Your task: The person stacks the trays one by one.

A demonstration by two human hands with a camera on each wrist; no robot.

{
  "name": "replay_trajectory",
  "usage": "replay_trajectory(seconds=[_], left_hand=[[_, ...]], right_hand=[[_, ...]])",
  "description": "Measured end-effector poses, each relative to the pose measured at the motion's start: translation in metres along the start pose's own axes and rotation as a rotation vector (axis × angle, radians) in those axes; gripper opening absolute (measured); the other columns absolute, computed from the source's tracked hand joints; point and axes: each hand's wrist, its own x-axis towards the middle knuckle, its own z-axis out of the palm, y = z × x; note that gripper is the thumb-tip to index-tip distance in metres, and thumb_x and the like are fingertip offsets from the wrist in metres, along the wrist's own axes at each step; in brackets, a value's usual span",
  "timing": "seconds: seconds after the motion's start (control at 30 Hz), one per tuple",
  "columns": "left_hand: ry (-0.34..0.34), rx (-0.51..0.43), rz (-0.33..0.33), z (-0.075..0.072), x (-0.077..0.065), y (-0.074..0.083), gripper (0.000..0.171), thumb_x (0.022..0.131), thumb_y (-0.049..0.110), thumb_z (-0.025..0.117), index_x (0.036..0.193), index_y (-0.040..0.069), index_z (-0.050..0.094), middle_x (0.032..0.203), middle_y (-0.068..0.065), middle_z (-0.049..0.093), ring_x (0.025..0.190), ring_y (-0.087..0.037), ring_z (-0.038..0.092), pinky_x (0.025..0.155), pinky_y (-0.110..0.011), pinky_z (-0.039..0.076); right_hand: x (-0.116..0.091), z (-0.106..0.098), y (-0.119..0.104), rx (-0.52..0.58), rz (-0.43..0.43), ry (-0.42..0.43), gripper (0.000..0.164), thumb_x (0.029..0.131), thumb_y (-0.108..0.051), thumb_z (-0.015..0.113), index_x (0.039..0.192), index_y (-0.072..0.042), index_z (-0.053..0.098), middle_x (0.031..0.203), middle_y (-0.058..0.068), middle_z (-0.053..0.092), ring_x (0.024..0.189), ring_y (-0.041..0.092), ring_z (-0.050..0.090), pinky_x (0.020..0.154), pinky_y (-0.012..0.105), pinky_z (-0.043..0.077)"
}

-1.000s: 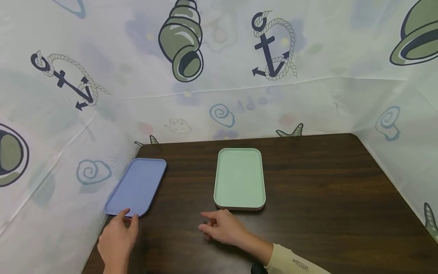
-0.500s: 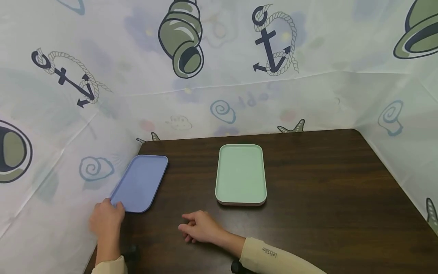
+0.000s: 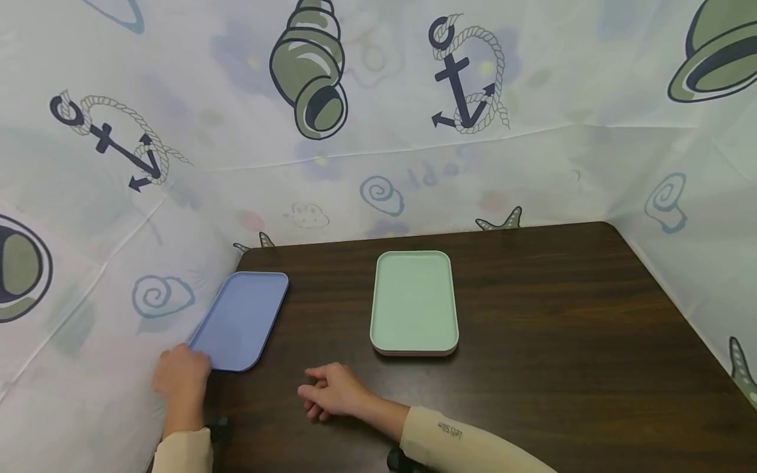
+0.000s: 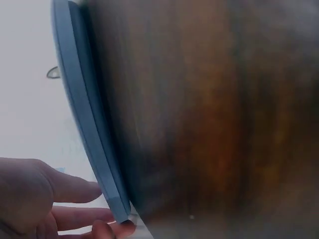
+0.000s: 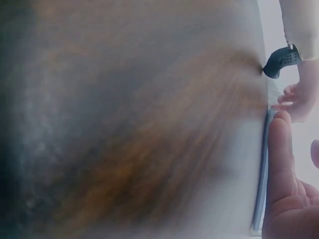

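A blue rectangular tray [image 3: 244,322] lies at the left edge of the dark wooden table. My left hand [image 3: 181,373] grips its near left corner. In the left wrist view, the thumb [image 4: 77,189] meets the tray's rim [image 4: 87,114] while the other fingers reach under the corner. A pale green tray [image 3: 414,302] lies in the middle of the table, with a brownish layer showing beneath its near edge. Between the two trays, closer to me, my right hand [image 3: 332,391] hovers low with loosely bent fingers, holding nothing.
White cloth [image 3: 390,72] printed with shells and anchors rises behind and at both sides of the table [image 3: 550,328]. A black wrist device [image 3: 401,460] sits under the right sleeve [image 3: 461,440]; another one [image 3: 221,430] is at the left wrist.
My left hand has shifted left, from the blue tray's near edge to its left corner, and taken hold there. My right hand has moved left, away from the green tray.
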Motion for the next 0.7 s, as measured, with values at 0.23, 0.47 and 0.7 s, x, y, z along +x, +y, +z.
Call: replay_trajectory(seconds=[0.23,0.47,0.7], left_hand=[[-0.007,0.040,-0.008,0.001,0.008,0.003,0.034,0.080,0.011,0.050,0.096,-0.017,0.060,0.093,-0.039,0.057,0.083,-0.055,0.057,0.051,-0.051,0.043],[-0.007,0.008,0.034,0.004,0.006,-0.001,0.034,0.073,0.016,0.059,0.086,-0.015,0.061,0.086,-0.037,0.059,0.076,-0.051,0.058,0.050,-0.050,0.043],[-0.089,-0.063,0.059,-0.003,-0.011,0.002,0.043,0.075,0.025,0.063,0.104,-0.005,0.063,0.100,-0.033,0.061,0.080,-0.045,0.058,0.058,-0.049,0.043]], right_hand=[[0.003,0.000,0.002,0.017,0.021,-0.011,0.049,0.093,-0.016,0.068,0.134,0.006,0.054,0.070,0.009,0.071,0.058,0.024,0.069,0.049,0.034,0.054],[0.011,-0.003,0.002,0.034,0.074,-0.004,0.050,0.093,-0.016,0.067,0.136,0.005,0.053,0.072,0.011,0.071,0.061,0.027,0.070,0.049,0.034,0.054],[0.015,-0.004,-0.003,0.045,0.100,0.032,0.052,0.093,-0.009,0.064,0.140,0.006,0.047,0.074,0.011,0.071,0.065,0.028,0.071,0.049,0.034,0.054]])
